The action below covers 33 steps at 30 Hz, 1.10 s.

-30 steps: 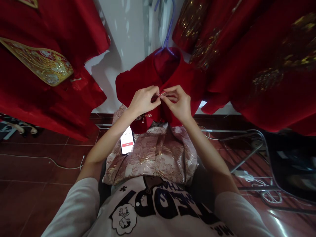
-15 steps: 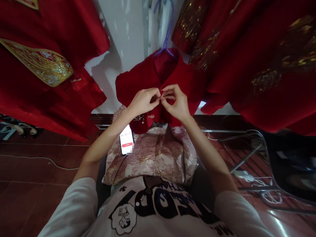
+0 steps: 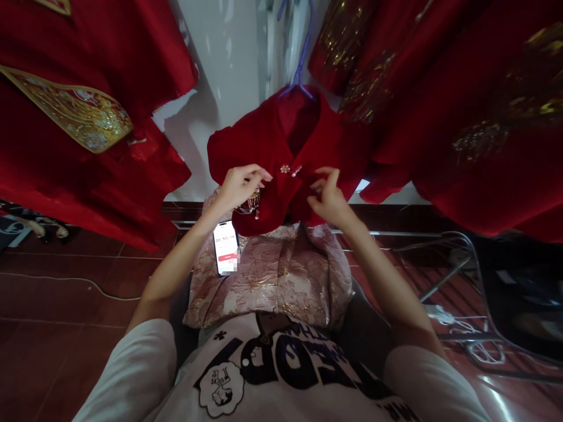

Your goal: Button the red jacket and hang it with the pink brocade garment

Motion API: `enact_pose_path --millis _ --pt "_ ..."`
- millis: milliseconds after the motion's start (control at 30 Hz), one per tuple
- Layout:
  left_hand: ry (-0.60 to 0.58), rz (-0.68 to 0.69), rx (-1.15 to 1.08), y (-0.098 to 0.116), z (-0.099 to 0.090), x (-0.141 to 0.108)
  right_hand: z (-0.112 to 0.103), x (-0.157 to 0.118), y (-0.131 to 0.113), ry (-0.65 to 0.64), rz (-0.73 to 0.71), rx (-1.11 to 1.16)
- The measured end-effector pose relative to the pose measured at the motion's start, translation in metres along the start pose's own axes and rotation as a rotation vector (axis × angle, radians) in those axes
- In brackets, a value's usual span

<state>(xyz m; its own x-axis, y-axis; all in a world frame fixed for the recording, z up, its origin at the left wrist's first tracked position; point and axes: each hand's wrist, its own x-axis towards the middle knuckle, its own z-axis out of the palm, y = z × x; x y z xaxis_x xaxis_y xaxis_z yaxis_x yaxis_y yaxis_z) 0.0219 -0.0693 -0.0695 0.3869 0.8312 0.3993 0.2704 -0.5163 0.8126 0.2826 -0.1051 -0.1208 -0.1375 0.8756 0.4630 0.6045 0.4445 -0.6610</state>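
Observation:
A short red garment hangs from a purple hanger, its lower part over the pink brocade fabric on the lap. At its front sits a jewelled clasp, free of both hands. My left hand is just left of the clasp, fingers apart and holding nothing, above beaded tassels. To the right of the clasp, my right hand has its fingers spread and bent, with nothing between them. A lit phone showing a timer lies on the brocade at the left.
Red garments with gold decoration hang at the left and right. A black chair with a metal frame stands at the right, near white cables. Another cable runs over the tiled floor at the left.
Both hands have let go of the clasp and moved apart, the left one leftward and the right one rightward. The clasp now shows in full on the red garment.

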Motion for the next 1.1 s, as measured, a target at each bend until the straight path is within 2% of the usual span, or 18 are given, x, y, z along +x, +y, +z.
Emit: enact_pose_path --millis 67,133,233,300,400,500,633,800,967,1100 --pt "0.081 -0.039 0.004 -0.013 -0.010 -0.008 -0.019 -0.003 0.015 -0.023 0.123 -0.036" --pt "0.119 -0.076 0.002 -0.022 -0.017 -0.017 -0.037 -0.001 0.025 0.072 0.185 -0.049" --pt "0.072 -0.095 0.025 -0.029 -0.020 -0.028 -0.061 0.008 0.019 0.237 0.140 -0.037" --pt "0.036 -0.083 0.059 -0.030 -0.016 -0.032 -0.073 0.016 0.000 0.322 0.047 -0.027" --pt "0.020 -0.079 0.086 -0.029 -0.006 -0.033 -0.082 0.021 -0.040 0.416 -0.072 0.025" --pt "0.008 -0.116 0.162 -0.023 0.003 -0.032 -0.081 0.017 -0.077 0.330 -0.153 0.113" --pt "0.032 -0.159 0.227 -0.015 0.009 -0.032 -0.063 0.008 -0.101 0.052 -0.167 0.139" --pt "0.101 -0.182 0.115 -0.023 0.010 -0.032 -0.018 0.016 -0.086 -0.152 -0.117 0.139" --pt "0.132 -0.177 0.004 -0.032 0.013 -0.034 0.036 0.034 -0.064 -0.159 0.094 0.127" --pt "0.140 -0.174 -0.071 -0.033 0.015 -0.036 0.064 0.037 -0.060 -0.149 0.219 0.291"
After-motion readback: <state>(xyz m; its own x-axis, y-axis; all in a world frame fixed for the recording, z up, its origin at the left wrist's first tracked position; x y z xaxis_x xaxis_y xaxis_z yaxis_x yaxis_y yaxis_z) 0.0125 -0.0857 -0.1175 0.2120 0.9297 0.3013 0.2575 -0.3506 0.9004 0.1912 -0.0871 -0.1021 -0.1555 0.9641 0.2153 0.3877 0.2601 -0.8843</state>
